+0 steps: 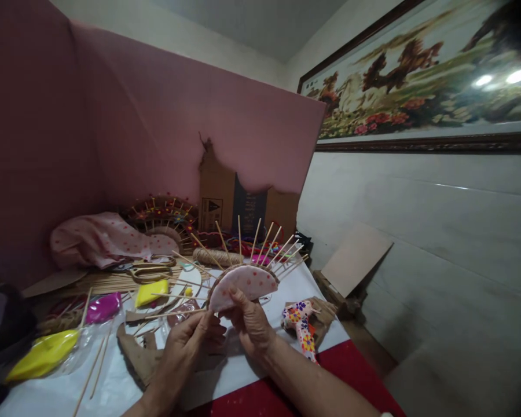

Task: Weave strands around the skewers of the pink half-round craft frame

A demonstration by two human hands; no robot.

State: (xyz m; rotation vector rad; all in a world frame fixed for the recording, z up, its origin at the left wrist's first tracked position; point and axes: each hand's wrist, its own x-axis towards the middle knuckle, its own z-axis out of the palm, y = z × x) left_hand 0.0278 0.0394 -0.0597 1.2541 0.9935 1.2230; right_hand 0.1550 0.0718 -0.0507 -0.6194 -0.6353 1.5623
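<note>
From the head camera, the right hand [252, 321] pinches the straight lower edge of a half-round piece covered in pink dotted cloth [244, 283], held upright above the bench [238, 376] near the middle of the view. Bamboo skewers [260, 234] fan out of its curved rim from about 9 o'clock round to 2 o'clock. The left hand [186, 341], at 8 o'clock from the piece, closes its fingertips on one loose skewer [173, 313] lying toward 9 o'clock. The hold on the piece looks thin; a twist of the wrist could probably snap or loosen the fanned sticks, and their bare tips point close to the fingers. A flower-patterned glue gun [301, 325] lies at 4 o'clock, just beside the right wrist, where a forearm could brush it. Scissors [150, 270] and bags of yellow [43, 353] and magenta clay [103, 307] sit toward 9 o'clock.
</note>
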